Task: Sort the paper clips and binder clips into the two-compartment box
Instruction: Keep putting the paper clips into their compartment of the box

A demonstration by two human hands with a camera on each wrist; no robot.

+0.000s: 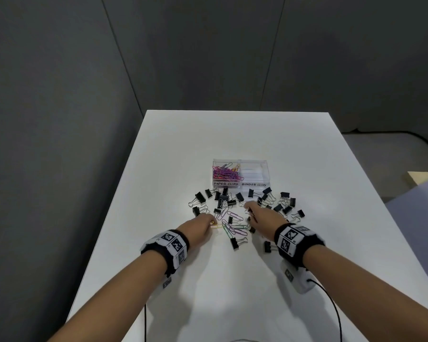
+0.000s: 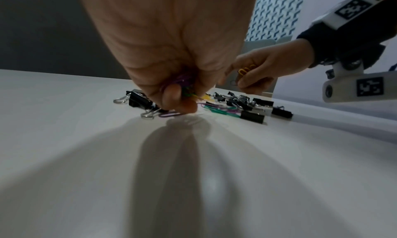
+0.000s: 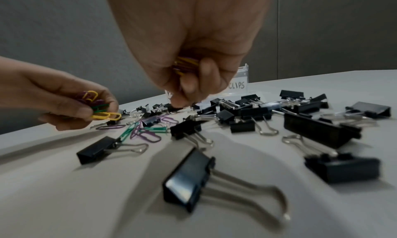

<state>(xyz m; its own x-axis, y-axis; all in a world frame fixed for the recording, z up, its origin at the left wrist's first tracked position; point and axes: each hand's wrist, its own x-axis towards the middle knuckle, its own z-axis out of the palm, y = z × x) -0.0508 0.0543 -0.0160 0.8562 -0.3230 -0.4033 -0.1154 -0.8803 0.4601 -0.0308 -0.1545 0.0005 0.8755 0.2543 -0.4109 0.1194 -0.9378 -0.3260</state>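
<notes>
Clear two-compartment box [image 1: 241,172] sits mid worktop [image 1: 307,156]; compartment labelled PAPER CLIPS holds a coloured heap, the BINDER CLIPS one looks bare. Black binder clips [image 1: 235,243] lie scattered just in front of box, w/ loose paper clips [image 1: 234,228] among them. Left hand [image 1: 198,227] clutches a bunch of paper clips, fingertips at the pile. Right hand [image 1: 263,217] also curled round a bunch, fingertips down among the binder clips.

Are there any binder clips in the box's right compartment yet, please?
No: in the head view the right compartment of the box shows nothing black, while the binder clips lie on the table.
</notes>
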